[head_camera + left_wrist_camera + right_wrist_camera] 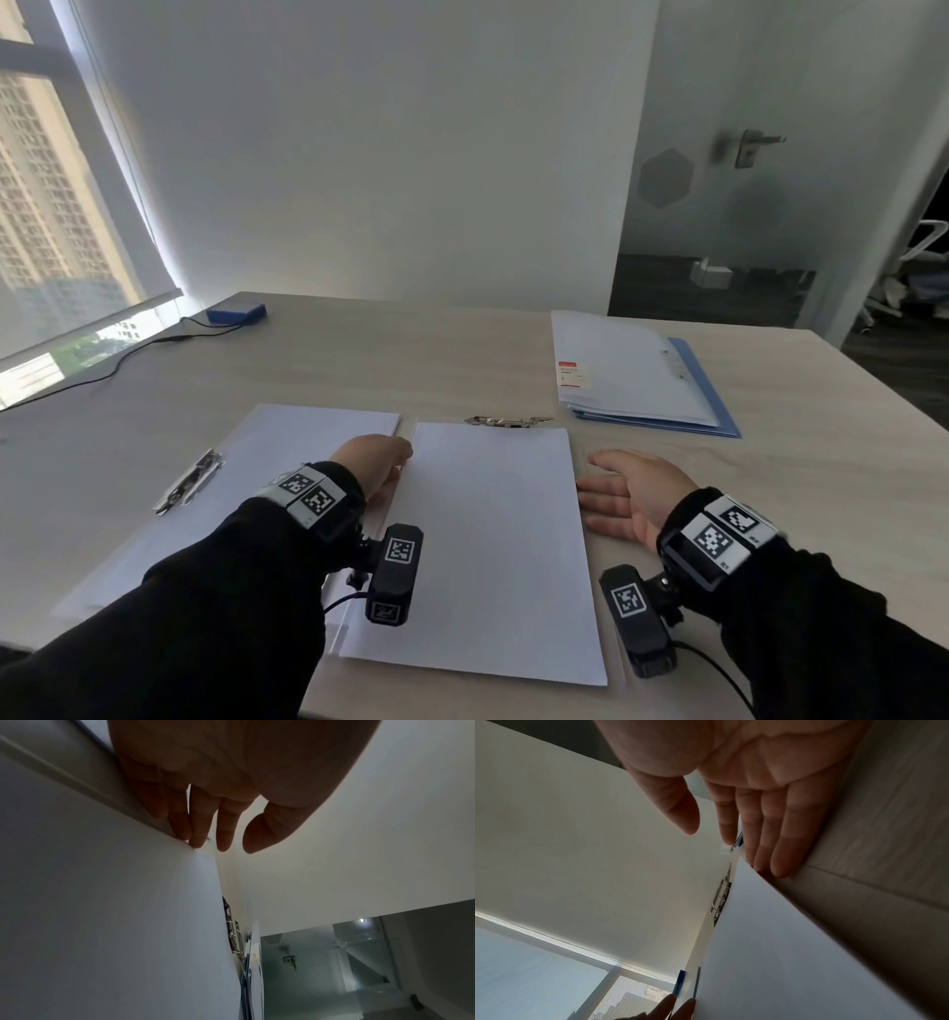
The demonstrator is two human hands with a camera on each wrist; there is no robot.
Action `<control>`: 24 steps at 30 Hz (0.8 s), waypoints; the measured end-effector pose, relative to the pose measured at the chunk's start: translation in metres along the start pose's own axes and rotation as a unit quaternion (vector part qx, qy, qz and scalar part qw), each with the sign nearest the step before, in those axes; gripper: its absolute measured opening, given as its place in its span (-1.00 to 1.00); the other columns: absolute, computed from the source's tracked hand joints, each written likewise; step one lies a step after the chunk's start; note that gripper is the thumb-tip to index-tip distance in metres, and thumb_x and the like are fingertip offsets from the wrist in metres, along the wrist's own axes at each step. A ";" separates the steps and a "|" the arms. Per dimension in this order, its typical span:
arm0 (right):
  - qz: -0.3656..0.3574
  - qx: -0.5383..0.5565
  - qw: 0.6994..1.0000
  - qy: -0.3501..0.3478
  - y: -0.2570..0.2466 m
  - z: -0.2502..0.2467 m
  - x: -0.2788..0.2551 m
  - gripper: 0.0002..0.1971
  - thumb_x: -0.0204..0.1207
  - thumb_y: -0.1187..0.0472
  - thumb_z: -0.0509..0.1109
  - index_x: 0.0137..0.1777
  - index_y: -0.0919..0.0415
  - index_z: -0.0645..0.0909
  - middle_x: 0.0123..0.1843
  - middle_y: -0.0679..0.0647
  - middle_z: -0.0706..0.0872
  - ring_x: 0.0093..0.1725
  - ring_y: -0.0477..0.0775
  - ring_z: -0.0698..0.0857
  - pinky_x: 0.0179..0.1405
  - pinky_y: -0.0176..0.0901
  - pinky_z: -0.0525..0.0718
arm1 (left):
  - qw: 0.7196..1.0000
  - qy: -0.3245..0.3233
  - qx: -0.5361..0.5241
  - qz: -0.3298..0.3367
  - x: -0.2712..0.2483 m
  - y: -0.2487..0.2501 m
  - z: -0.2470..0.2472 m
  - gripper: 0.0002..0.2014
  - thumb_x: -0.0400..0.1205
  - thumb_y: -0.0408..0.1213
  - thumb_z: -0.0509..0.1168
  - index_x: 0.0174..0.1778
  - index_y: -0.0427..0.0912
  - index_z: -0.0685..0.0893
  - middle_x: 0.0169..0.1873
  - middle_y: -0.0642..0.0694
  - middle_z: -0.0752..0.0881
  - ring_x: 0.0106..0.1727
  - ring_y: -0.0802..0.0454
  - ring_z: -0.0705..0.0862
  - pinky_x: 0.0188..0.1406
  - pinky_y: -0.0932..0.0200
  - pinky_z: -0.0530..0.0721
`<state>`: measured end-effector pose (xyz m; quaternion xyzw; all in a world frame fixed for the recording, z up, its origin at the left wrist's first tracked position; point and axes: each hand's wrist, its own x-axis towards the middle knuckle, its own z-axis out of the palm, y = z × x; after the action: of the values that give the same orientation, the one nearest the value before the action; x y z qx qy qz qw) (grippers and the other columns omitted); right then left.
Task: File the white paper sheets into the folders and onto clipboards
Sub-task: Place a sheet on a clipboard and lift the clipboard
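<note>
A white paper sheet lies in the middle of the table on a clipboard whose metal clip shows just beyond its far edge. My left hand touches the sheet's left edge with straight fingers. My right hand stands on its side against the sheet's right edge, palm facing left, fingers straight on the table. Neither hand grips anything. To the left a second sheet lies on another board with a clip at its left side. The sheet fills the left wrist view.
A stack of blue folders with a red label lies at the back right of the wooden table. A blue box with a black cable sits at the back left by the window. The table's front edge runs under my forearms.
</note>
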<state>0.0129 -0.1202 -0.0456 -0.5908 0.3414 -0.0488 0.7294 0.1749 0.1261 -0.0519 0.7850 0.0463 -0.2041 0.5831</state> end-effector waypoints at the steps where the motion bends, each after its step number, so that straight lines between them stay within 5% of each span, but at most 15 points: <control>1: 0.000 -0.002 1.000 0.002 -0.001 0.001 0.002 -0.63 0.59 0.14 0.33 0.37 0.17 0.51 0.18 0.31 0.75 0.15 0.31 0.77 0.13 0.25 0.73 | 1.000 -0.002 0.001 0.003 0.000 -0.001 -0.001 -0.93 0.46 -0.32 0.29 -0.19 -0.18 0.65 -0.14 -0.22 0.65 -0.09 -0.14 0.56 -0.11 0.00 0.40; 7: -0.016 -0.011 0.999 0.027 -0.014 0.013 0.013 -0.74 0.59 0.16 0.33 0.24 0.20 0.60 0.17 0.28 0.73 0.15 0.23 0.74 0.04 0.19 0.74 | 0.999 -0.017 -0.031 0.017 0.002 -0.010 -0.007 -0.93 0.51 -0.30 0.32 -0.19 -0.19 0.70 -0.19 -0.18 0.66 -0.12 -0.08 0.58 -0.37 0.16 0.40; 9: -0.030 -0.004 0.999 0.039 -0.018 0.018 0.021 -0.80 0.57 0.17 0.35 0.15 0.19 0.64 0.20 0.30 0.72 0.09 0.14 0.73 0.05 0.16 0.74 | 0.999 -0.023 -0.031 0.028 0.000 -0.012 -0.007 -0.93 0.53 -0.32 0.31 -0.17 -0.22 0.69 -0.30 -0.15 0.62 -0.29 -0.07 0.54 -0.42 0.18 0.37; 11: -0.023 0.033 0.999 0.026 -0.022 0.027 0.030 -0.68 0.61 0.17 0.32 0.32 0.24 0.58 0.29 0.29 0.69 0.22 0.22 0.69 0.14 0.17 0.71 | 0.999 -0.026 -0.022 0.040 -0.001 -0.014 -0.006 -0.89 0.53 -0.33 0.29 -0.11 -0.21 0.71 -0.45 -0.07 0.56 -0.48 -0.01 0.43 -0.44 0.19 0.35; 16: 0.000 0.124 0.992 0.011 -0.029 0.052 0.051 -0.50 0.66 0.15 0.22 0.58 0.23 0.33 0.56 0.31 0.45 0.47 0.28 0.53 0.32 0.18 0.60 | 0.998 -0.031 -0.014 0.049 -0.005 -0.013 -0.002 -0.68 0.24 -0.15 0.32 -0.10 -0.09 0.72 -0.34 -0.10 0.59 -0.45 -0.03 0.45 -0.08 0.01 0.43; 19: -0.016 0.096 0.995 0.012 -0.035 0.065 0.062 -0.54 0.66 0.18 0.20 0.55 0.22 0.37 0.59 0.28 0.43 0.50 0.26 0.50 0.40 0.20 0.55 | 0.998 -0.028 0.000 0.049 -0.008 -0.011 0.000 -0.64 0.22 -0.14 0.31 -0.07 -0.07 0.72 -0.21 -0.21 0.63 -0.06 -0.50 0.61 0.14 -0.29 0.59; 21: -0.049 0.029 0.998 0.020 -0.042 0.077 0.065 -0.53 0.61 0.21 0.24 0.51 0.28 0.42 0.58 0.29 0.45 0.47 0.24 0.53 0.35 0.17 0.54 | 0.998 -0.028 0.011 0.051 -0.010 -0.011 0.000 -0.68 0.25 -0.15 0.32 -0.07 -0.05 0.71 0.03 -0.43 0.71 0.17 -0.56 0.57 0.37 -0.37 0.50; 24: -0.130 -0.171 0.976 0.028 -0.053 0.097 0.064 -0.57 0.57 0.34 0.26 0.45 0.32 0.50 0.48 0.35 0.54 0.03 0.10 0.61 0.08 -0.07 0.62 | 0.998 -0.032 0.016 0.052 -0.009 -0.012 -0.001 -0.72 0.28 -0.15 0.32 -0.09 -0.02 0.69 0.21 -0.42 0.68 0.32 -0.49 0.56 0.42 -0.32 0.48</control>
<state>0.1337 -0.0860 -0.0195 -0.7444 0.2858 -0.1006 0.5950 0.1634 0.1319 -0.0591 0.7884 -0.0163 -0.1996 0.5817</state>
